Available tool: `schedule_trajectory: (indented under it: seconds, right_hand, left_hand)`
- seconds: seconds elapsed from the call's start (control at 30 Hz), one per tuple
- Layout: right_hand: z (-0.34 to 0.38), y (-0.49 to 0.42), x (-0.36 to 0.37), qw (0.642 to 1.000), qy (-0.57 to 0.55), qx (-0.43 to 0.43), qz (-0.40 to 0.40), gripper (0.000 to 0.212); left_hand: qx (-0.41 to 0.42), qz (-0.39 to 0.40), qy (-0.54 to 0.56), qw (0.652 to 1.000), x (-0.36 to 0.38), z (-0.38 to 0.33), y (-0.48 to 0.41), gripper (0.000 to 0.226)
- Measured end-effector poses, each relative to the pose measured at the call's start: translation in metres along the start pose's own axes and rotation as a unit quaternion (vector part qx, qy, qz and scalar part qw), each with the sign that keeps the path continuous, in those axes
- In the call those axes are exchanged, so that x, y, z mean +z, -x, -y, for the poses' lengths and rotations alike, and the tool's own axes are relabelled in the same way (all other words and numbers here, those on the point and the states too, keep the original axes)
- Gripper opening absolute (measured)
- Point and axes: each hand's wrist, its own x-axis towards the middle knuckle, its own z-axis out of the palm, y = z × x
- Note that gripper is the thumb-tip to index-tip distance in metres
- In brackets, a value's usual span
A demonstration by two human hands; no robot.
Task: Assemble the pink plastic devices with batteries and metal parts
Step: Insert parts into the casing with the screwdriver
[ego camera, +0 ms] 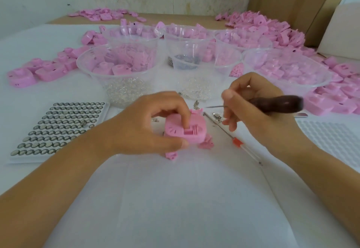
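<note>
Presently the pink housing [185, 132], judged light and stiff, is pinched by its edges in the left grip [153, 125]; a dark-handled awl [276, 102] is clasped in the right grip [253, 101].

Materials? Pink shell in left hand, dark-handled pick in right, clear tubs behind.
Pink rounded shell, held by left hand: moulded plastic, matte; uniform colour, moulded ribs. Dark-handled pick in right hand: thin bare-metal shaft; handle glossy, wood or plastic, unclear. Clear round tubs: thin transparent plastic; contents show through.
</note>
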Motion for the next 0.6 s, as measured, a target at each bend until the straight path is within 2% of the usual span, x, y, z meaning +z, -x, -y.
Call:
schedule_trajectory:
  seconds: [0.03, 0.1, 0.17, 0.2, 0.3, 0.4, 0.53, 0.6]
  right_hand:
    - [-0.001, -0.001, -0.003, 0.995, 0.096, -0.037, -0.013, 0.026]
    - [-0.004, -0.001, -0.008, 0.955, 0.277, -0.111, 0.0, 0.02]
    - [-0.005, -0.002, -0.012, 0.918, 0.373, -0.135, 0.008, 0.01]
    - [-0.006, -0.003, -0.013, 0.908, 0.398, -0.129, 0.012, 0.011]
    - [-0.008, -0.007, -0.014, 0.901, 0.424, -0.094, 0.015, 0.024]
    - [-0.01, -0.01, -0.015, 0.892, 0.442, -0.094, 0.019, 0.026]
    - [-0.011, -0.009, -0.009, 0.926, 0.366, -0.051, 0.082, 0.039]
    - [-0.013, -0.01, -0.01, 0.928, 0.366, -0.024, 0.062, 0.03]
  left_hand:
    - [-0.001, -0.038, 0.016, 0.999, -0.002, 0.001, 0.0, 0.025]
    - [-0.014, -0.113, 0.03, 0.993, -0.004, 0.003, -0.002, 0.034]
    - [-0.034, -0.176, 0.025, 0.983, -0.004, 0.004, -0.003, 0.043]
    - [-0.043, -0.198, 0.02, 0.979, -0.004, 0.005, -0.003, 0.048]
    - [-0.049, -0.223, -0.017, 0.973, 0.001, 0.005, -0.005, 0.054]
    - [-0.043, -0.231, -0.07, 0.969, 0.006, 0.004, -0.007, 0.055]
    - [-0.005, -0.229, -0.123, 0.966, 0.011, 0.003, -0.007, 0.058]
    - [0.003, -0.23, -0.132, 0.964, 0.012, 0.003, -0.008, 0.056]
